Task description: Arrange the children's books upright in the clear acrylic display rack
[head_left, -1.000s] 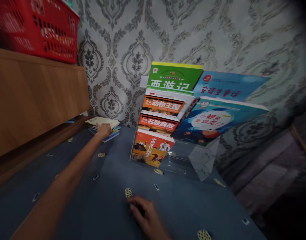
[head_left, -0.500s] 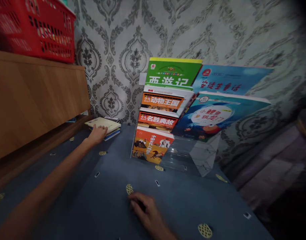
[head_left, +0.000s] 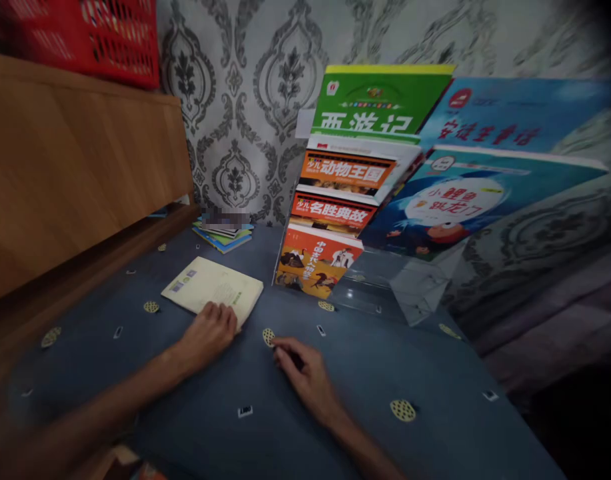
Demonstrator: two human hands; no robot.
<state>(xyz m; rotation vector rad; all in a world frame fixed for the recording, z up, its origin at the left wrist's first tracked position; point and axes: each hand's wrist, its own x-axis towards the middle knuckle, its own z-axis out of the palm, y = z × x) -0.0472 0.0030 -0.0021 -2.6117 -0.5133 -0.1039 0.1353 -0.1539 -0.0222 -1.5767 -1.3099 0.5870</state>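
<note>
A thin cream-coloured book (head_left: 205,283) lies on the blue tablecloth, turned at an angle. My left hand (head_left: 214,330) grips it at the near right edge, fingers curled over the cover; the thumb is hidden. To the right, my right hand (head_left: 302,370) rests low over the cloth, loosely curled, with a small gap between thumb and forefinger and nothing visible in it. Behind the cream book is a small stack of books (head_left: 225,235) by the wall. A clear display rack (head_left: 420,287) holds several upright books, among them an orange one (head_left: 318,263) at the front.
A wooden cabinet (head_left: 85,173) borders the table on the left, with a red plastic basket (head_left: 120,47) on top. Patterned wallpaper (head_left: 235,167) covers the wall behind. The blue tablecloth (head_left: 345,393) carries yellow printed ovals.
My left hand has drawn the cream book off the stack and towards me, uncovering the books beneath. My view has shifted closer. My right hand keeps much the same pose.
</note>
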